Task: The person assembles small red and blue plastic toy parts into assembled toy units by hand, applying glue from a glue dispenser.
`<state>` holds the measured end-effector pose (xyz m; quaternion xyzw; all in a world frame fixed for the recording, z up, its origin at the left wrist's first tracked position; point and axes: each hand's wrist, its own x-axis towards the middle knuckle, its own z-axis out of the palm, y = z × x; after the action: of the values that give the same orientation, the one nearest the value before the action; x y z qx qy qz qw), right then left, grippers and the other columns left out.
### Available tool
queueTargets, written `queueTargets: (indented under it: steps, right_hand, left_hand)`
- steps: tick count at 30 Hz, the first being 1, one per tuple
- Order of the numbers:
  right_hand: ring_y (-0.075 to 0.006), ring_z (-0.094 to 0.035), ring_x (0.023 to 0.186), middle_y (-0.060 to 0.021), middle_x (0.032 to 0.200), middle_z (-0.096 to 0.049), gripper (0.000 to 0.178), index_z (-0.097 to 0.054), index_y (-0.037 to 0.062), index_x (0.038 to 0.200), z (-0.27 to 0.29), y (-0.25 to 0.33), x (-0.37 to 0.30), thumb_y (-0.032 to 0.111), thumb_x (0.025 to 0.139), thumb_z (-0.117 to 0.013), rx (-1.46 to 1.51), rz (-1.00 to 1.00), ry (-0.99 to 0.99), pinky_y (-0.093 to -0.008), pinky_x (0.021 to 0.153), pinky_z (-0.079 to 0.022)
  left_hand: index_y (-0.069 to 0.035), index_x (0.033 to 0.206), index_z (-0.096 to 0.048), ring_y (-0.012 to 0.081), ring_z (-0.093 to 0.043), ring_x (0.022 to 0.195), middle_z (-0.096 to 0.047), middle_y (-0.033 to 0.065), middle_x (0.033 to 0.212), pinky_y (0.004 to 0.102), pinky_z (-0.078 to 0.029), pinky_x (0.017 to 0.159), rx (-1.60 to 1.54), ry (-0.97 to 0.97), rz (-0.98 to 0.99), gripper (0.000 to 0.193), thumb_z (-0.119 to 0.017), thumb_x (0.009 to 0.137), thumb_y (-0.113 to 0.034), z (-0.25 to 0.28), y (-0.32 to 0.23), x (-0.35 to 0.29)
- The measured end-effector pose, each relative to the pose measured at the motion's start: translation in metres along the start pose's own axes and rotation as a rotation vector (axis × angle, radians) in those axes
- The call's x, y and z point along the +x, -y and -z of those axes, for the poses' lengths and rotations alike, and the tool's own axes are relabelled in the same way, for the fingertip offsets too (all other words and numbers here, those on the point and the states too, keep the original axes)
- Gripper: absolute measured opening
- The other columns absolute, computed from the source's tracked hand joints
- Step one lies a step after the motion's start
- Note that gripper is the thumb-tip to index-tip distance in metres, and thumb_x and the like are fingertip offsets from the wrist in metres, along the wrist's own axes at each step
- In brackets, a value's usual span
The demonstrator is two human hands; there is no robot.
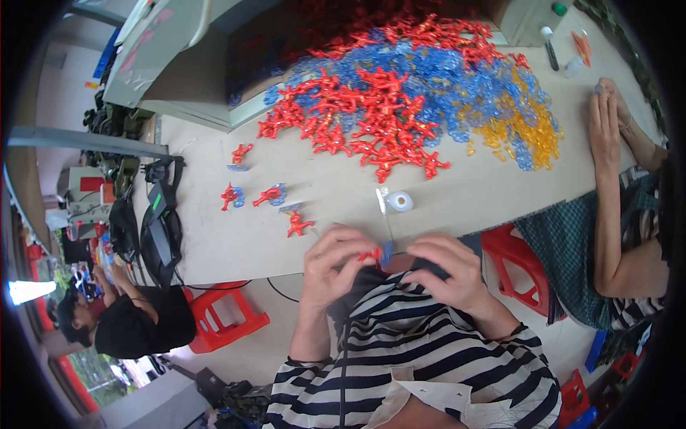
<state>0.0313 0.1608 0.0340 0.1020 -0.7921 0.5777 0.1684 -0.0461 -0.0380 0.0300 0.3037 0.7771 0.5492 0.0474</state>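
- Standing out at the left of the table (207,247), four red figures (298,225) are each lying with a clear blue part; they are probably offering a pattern to match.
- Near the table's front edge, the left hand (334,263) is pinching a red figure (369,255) between thumb and fingers; a steady hold is likely keeping it from twisting.
- At that figure's right end, a blue piece (387,252) is showing; the step in hand seems to be joining the two, and lining them up squarely before pressing is promising a cleaner fit than forcing a tilted one.
- Just beyond the hands, a round white pot (399,202) is resting beside a thin strip (381,201).
- The right hand (454,275) is curving its fingers, thumb apart; whether its fingertips are touching the blue piece, I cannot tell. Gentle, even pressure from it is probably working best.
- Farther right, yellow pieces (529,132) are spilling from the heap, safely apart from the work.
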Motion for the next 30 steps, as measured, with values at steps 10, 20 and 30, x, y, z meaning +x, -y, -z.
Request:
queueTargets:
  steps: [10, 20, 30]
  right_hand:
    - [-0.0255, -0.06, 0.08, -0.0136, 0.091, -0.061, 0.029, -0.063, -0.0008, 0.094, 0.001, -0.015, 0.014, 0.001, 0.067, -0.071, -0.115, -0.149, -0.165, -0.0306, 0.07, -0.048]
    - [-0.0189, -0.058, 0.08, -0.0122, 0.102, -0.058, 0.046, -0.057, 0.0007, 0.105, -0.006, -0.019, 0.033, 0.004, 0.063, -0.075, -0.147, -0.159, -0.131, -0.0273, 0.065, -0.046]
    - [-0.0236, -0.059, 0.082, -0.0115, 0.096, -0.061, 0.036, -0.06, 0.0025, 0.101, -0.014, -0.033, 0.037, 0.005, 0.068, -0.072, -0.244, -0.099, -0.089, -0.0286, 0.061, -0.047]
  left_hand:
    - [-0.015, 0.092, -0.062, 0.0229, -0.051, 0.108, -0.06, -0.0006, 0.091, 0.0466, -0.018, 0.097, 1.063, -0.195, -0.071, 0.017, -0.065, 0.075, -0.013, 0.066, 0.043, 0.036]
    - [-0.007, 0.099, -0.062, 0.0265, -0.052, 0.096, -0.057, 0.0095, 0.099, 0.0379, -0.037, 0.087, 0.794, -0.235, -0.073, 0.026, -0.067, 0.075, -0.015, 0.069, 0.045, 0.082]
    - [0.0, 0.106, -0.06, 0.0289, -0.051, 0.093, -0.053, 0.0146, 0.103, 0.0368, -0.044, 0.08, 0.606, -0.1, 0.045, 0.039, -0.071, 0.07, -0.013, 0.007, 0.021, 0.085]
